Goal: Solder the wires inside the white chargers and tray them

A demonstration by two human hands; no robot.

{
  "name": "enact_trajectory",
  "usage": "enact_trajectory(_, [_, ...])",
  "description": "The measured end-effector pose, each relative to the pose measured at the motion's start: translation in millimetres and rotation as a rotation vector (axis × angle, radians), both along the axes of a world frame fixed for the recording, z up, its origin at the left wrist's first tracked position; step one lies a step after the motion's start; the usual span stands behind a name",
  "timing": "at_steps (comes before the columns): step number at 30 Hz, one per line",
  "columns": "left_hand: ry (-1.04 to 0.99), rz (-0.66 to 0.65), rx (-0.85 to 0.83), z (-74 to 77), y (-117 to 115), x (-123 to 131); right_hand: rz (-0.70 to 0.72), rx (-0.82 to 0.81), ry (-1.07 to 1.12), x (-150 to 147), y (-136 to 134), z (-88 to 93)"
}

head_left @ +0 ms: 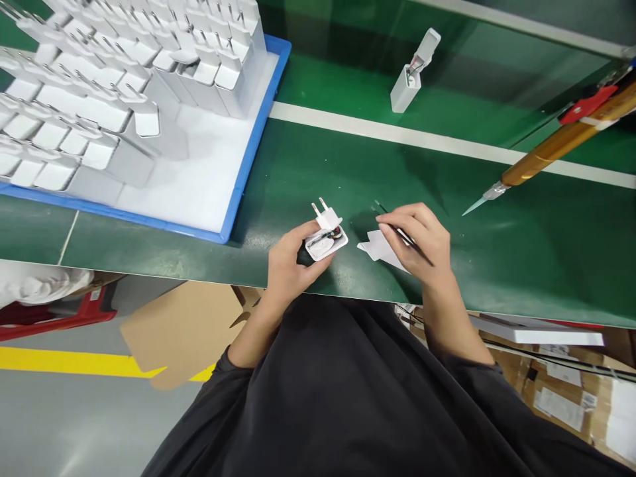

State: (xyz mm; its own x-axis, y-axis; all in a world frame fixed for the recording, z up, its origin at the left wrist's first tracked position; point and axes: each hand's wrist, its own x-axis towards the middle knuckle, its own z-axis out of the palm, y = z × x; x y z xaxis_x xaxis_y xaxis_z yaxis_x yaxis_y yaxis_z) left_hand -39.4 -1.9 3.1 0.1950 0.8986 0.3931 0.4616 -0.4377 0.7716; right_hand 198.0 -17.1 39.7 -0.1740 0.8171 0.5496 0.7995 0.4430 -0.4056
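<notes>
Left grip (291, 261) clasps an open, boxy white plastic casing (326, 245), best kept steady; right grip (421, 233), alongside, pinches a slim dark stick (408, 240).

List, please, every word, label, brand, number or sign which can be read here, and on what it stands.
No text can be read.
Paper labels on the cardboard boxes: too small and blurred.
Pale patch, possibly a label, on the red item: too small to read.
White plug: no readable marking.
</notes>
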Motion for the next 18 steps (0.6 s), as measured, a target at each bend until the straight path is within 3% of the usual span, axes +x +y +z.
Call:
enact_trajectory(4, [0.11,0.021,-0.152,5.2,6,-21,-0.09,-0.252,-0.472,19,6,-13.2])
enact_trajectory(8, [0.14,-0.031,-0.312,7.8,13,-39,-0.001,-0.349,-0.602,29,14,-11.8])
enact_trajectory(12, [0.078,-0.119,-0.424,14.0,21,-41,-0.136,-0.276,-0.316,26,59,-0.5])
enact_trajectory(18, [0.05,-0.005,-0.42,12.1,37,-22,-0.462,-0.334,0.163,18,192,-9.7])
